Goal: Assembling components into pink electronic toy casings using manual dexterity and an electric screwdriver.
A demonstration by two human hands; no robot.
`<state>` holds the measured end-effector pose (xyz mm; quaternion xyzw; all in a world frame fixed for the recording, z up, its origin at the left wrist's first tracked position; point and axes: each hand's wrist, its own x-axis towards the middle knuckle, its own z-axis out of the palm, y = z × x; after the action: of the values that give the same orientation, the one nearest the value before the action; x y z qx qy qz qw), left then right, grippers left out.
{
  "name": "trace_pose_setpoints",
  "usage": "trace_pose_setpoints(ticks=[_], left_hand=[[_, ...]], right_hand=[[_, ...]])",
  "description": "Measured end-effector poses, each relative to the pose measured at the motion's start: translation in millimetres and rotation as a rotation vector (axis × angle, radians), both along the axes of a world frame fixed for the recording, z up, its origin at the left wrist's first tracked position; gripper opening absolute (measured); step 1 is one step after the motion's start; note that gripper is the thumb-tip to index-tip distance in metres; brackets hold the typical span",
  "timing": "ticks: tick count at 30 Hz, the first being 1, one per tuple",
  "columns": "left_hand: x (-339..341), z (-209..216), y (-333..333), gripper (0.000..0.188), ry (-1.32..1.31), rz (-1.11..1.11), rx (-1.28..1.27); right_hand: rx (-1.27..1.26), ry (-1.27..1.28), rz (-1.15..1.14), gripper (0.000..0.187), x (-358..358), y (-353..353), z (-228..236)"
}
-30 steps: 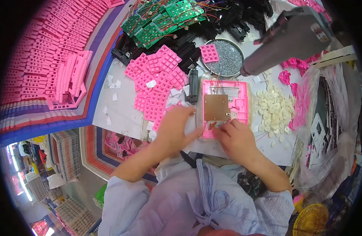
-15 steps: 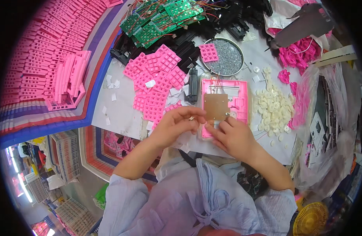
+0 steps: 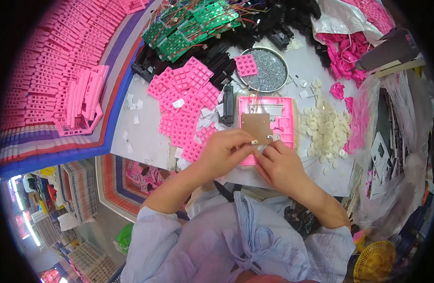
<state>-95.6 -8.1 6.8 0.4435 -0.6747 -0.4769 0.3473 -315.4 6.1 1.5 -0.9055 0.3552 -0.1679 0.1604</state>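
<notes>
A pink plastic housing [image 3: 287,106] lies in front of me, with a brown circuit board [image 3: 256,125] over its left part. Thin wires run from the board's top edge toward a round tray. My left hand [image 3: 225,150] is closed in a pinch at the board's lower left, a small white piece [image 3: 254,142] at its fingertips. Curled at the board's lower right edge, my right hand [image 3: 279,165] has its fingers pressed together. Whatever those fingers hold is hidden. The two hands nearly meet at the fingertips.
Left of the housing lie pink keypads [image 3: 184,106] and a black plastic part [image 3: 228,104]. Beyond are a round tray of screws [image 3: 287,70], green circuit boards [image 3: 179,37] and black parts. White discs [image 3: 328,132] and a dark hot glue gun [image 3: 391,49] are right; stacked pink housings [image 3: 42,70] fill a left crate.
My left hand has moved right and closer to my right hand, bringing the small white piece to the board's lower edge. The right hand stays by the board. The view has shifted slightly.
</notes>
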Motion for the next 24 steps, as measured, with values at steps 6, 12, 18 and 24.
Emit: trace_pose_setpoints(ticks=[6, 12, 18, 24], left_hand=[[-17, -1, -1, 0.010, -0.222, -0.123, -0.242], [-42, -2, 0, 0.010, -0.340, -0.307, -0.375], [-53, -8, 0, 0.013, -0.484, -0.397, -0.410], [-64, -12, -4, 0.015, -0.602, -0.468, -0.398]], right_hand=[[0.091, 0.097, -0.168, 0.028, -52, 27, 25], [0.463, 0.141, -0.180, 0.033, -75, 57, 1], [0.389, -0.152, -0.661, 0.032, -65, 30, 7], [0.315, -0.426, -0.198, 0.026, -69, 4, -7]])
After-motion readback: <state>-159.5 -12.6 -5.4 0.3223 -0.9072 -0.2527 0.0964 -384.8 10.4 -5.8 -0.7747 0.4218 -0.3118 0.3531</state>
